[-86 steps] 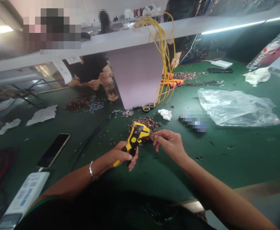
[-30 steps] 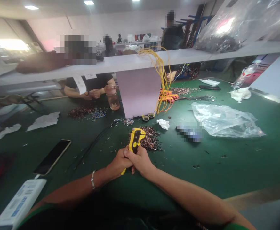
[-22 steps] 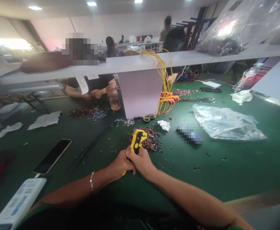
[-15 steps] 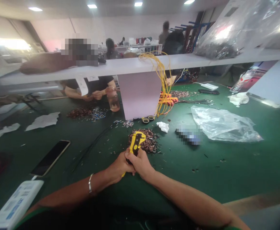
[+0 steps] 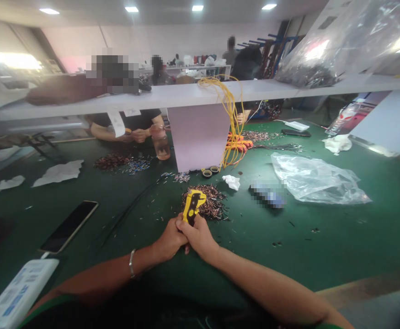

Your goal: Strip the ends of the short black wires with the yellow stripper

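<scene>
A yellow and black wire stripper (image 5: 193, 204) points away from me, its head over the near left side of a pile of short copper-coloured and dark wire pieces (image 5: 213, 201). My left hand (image 5: 170, 238) is closed round its handle from the left. From the right, my right hand (image 5: 202, 238) is also wrapped round the handle, its thumb across the tool beside the left fingers. The two hands touch, hiding most of the handles. Whether a wire sits in the jaws is too small to tell.
Two tape rolls (image 5: 210, 172), a crumpled tissue (image 5: 232, 182) and a plastic bag (image 5: 316, 178) lie on the green table (image 5: 323, 256). At left are a phone (image 5: 70, 227) and a white power bank (image 5: 21, 292). Yellow wires (image 5: 233, 119) hang from the shelf (image 5: 182, 97). A co-worker's hands (image 5: 140, 135) are opposite.
Both hands remain round the wire stripper. Its yellow handle end, showing below my left hand before, is now hidden. The whole view has shifted slightly.
</scene>
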A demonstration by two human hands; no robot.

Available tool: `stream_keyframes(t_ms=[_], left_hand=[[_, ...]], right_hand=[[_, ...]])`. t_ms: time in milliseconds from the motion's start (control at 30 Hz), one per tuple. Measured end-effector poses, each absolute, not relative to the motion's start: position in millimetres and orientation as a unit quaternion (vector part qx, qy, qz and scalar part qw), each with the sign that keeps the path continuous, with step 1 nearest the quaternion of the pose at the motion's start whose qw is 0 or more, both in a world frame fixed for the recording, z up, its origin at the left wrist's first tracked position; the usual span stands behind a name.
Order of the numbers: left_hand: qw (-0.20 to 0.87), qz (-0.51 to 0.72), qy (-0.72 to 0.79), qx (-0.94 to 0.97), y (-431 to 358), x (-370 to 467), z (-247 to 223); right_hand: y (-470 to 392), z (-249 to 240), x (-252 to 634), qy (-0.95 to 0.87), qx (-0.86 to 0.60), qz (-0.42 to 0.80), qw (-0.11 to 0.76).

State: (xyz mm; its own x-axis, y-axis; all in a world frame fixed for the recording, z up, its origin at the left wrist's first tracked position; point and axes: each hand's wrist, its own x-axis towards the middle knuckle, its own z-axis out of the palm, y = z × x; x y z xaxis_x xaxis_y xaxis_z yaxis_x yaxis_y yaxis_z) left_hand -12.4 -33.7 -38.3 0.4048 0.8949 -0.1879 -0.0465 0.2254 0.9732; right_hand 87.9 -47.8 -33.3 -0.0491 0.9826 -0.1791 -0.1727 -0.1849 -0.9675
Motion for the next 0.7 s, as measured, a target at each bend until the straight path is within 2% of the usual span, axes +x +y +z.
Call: stream_keyframes(t_ms=[333,567,633,700], left_hand=[[0.714,0.318,0.419,0.462,-24.0,-9.9,-40.6],[0.777,0.302,0.356,0.423,-20.3,-16.9,-27.3],[0.778,0.307,0.347,0.424,-18.8,-18.8,-22.8],[0.778,0.316,0.334,0.428,-15.9,-20.9,-19.2]], right_hand=[[-36.8,-40.6,91.2,-0.379,-0.532,0.620,0.436],[-42.0,-35.4,103.3,-0.405,-0.505,0.628,0.432],[-45.9,-35.5,116.2,-0.454,-0.475,0.610,0.442],[-48.0,-38.2,133.6,-0.514,-0.483,0.533,0.467]])
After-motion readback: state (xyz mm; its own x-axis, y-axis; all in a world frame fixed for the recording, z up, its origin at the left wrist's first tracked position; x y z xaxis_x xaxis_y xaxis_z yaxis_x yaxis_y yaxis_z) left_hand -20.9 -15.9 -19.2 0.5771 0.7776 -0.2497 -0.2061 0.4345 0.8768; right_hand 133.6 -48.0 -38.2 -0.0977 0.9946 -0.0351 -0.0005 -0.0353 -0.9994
